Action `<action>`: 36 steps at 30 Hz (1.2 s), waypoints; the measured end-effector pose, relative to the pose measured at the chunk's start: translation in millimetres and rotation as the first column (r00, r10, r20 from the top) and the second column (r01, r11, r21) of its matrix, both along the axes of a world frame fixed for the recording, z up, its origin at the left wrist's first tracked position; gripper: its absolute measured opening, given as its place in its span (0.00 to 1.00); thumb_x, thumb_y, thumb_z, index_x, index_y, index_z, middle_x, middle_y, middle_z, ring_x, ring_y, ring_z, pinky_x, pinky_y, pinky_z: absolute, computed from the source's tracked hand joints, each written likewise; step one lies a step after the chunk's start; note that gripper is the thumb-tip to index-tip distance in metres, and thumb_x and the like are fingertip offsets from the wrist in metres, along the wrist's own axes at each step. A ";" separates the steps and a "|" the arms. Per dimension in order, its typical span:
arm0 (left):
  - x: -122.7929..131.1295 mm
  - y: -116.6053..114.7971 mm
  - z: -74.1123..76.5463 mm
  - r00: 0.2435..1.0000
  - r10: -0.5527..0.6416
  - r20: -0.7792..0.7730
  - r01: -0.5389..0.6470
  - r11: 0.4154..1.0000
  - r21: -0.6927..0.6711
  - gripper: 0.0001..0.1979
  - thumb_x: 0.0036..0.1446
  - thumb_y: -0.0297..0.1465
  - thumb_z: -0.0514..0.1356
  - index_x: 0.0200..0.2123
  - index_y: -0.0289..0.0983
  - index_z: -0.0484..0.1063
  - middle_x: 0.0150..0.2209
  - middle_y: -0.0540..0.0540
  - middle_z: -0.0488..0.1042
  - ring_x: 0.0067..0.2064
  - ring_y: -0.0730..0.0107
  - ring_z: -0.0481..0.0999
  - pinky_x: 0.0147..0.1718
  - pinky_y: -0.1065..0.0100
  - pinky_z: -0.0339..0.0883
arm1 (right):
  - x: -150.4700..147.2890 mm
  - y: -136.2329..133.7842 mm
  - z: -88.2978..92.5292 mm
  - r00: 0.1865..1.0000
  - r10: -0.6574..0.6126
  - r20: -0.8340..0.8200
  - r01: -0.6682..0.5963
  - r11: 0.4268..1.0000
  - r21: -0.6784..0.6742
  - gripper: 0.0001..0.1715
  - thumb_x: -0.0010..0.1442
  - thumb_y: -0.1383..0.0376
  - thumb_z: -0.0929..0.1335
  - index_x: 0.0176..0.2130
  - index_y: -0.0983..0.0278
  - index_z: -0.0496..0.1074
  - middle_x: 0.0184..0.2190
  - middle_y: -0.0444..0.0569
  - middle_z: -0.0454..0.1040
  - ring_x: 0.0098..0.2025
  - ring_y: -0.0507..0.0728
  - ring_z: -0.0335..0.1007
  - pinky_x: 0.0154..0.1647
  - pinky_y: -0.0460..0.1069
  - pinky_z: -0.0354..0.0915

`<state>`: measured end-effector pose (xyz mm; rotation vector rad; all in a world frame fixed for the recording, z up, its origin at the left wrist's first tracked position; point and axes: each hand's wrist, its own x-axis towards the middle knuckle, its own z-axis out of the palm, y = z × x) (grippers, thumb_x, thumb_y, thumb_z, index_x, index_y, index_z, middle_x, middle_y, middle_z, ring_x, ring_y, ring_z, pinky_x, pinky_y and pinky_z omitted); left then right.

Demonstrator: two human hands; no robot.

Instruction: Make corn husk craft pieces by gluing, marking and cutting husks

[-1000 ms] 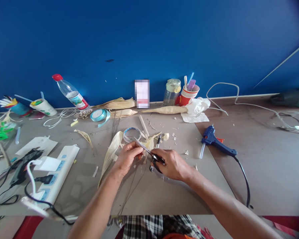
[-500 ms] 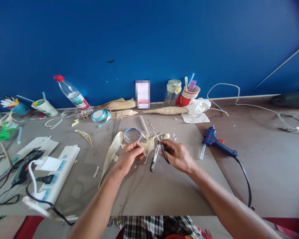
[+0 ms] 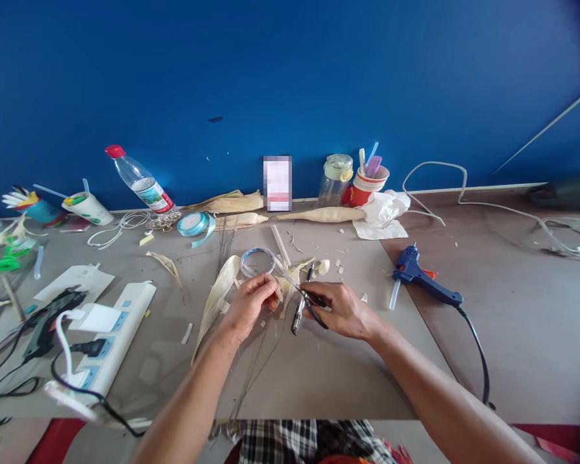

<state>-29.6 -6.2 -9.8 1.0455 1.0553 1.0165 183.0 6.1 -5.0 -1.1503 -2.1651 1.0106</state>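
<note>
Black-handled scissors are gripped in my right hand, their blades pointing left toward my left hand. My left hand is closed in a pinch; what lies between its fingertips is too small to make out. A clear pen lies on the table under the scissors. Pale dried husk pieces lie just beyond and between my hands. Behind my left hand is a roll of clear tape, and a long husk leaf curves to its left.
A blue glue gun lies to the right, its cord running to the front edge. At left are a white power strip and a black glue gun. A bottle, ribbon roll, jar and paper cups line the back.
My right hand has turned the scissors, so the blades now point left toward my left hand, and it has moved slightly closer. My left hand stays nearly in place.
</note>
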 end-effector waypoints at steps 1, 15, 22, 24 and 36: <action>0.1 0.0 0.0 1.000 0.001 -0.002 -0.001 1.000 0.002 0.12 0.55 0.35 0.58 0.23 0.35 0.68 0.25 0.52 0.68 0.25 0.77 0.65 0.28 0.72 0.59 | -1.4 -1.3 0.8 1.000 0.020 -0.002 -0.020 1.000 -0.012 0.16 0.53 0.66 0.66 0.42 0.64 0.75 0.25 0.43 0.69 0.24 0.48 0.57 0.27 0.42 0.57; 1.4 1.2 -7.3 0.996 0.064 -0.064 -0.065 0.998 -0.003 0.10 0.52 0.36 0.60 0.25 0.35 0.70 0.23 0.51 0.70 0.24 0.76 0.67 0.26 0.72 0.61 | -8.2 -8.7 6.6 0.998 0.048 0.047 -0.048 0.999 0.000 0.12 0.51 0.70 0.65 0.38 0.63 0.73 0.24 0.41 0.68 0.24 0.48 0.59 0.27 0.43 0.55; 1.0 1.0 -7.9 0.998 0.047 -0.044 -0.047 0.999 -0.008 0.10 0.53 0.35 0.60 0.26 0.35 0.70 0.24 0.51 0.70 0.25 0.76 0.66 0.26 0.73 0.60 | -9.5 -9.8 7.3 0.998 0.042 0.047 -0.042 0.999 0.004 0.15 0.51 0.71 0.65 0.40 0.63 0.74 0.24 0.41 0.69 0.24 0.48 0.59 0.27 0.43 0.55; 0.6 1.0 -8.2 0.998 0.040 -0.042 -0.041 0.999 -0.004 0.10 0.53 0.35 0.60 0.26 0.35 0.71 0.24 0.51 0.70 0.25 0.76 0.66 0.26 0.73 0.60 | -9.9 -10.2 6.4 0.998 0.046 0.046 -0.046 0.999 -0.001 0.15 0.51 0.71 0.65 0.40 0.63 0.74 0.24 0.41 0.69 0.24 0.48 0.59 0.27 0.42 0.55; -0.5 0.8 -6.7 0.998 0.044 -0.047 -0.045 0.999 -0.015 0.11 0.52 0.37 0.61 0.25 0.35 0.71 0.24 0.50 0.70 0.25 0.75 0.66 0.27 0.72 0.59 | -11.0 -11.5 4.9 0.997 0.031 0.066 -0.032 0.999 0.016 0.15 0.51 0.72 0.65 0.39 0.62 0.74 0.23 0.41 0.70 0.23 0.48 0.58 0.27 0.42 0.55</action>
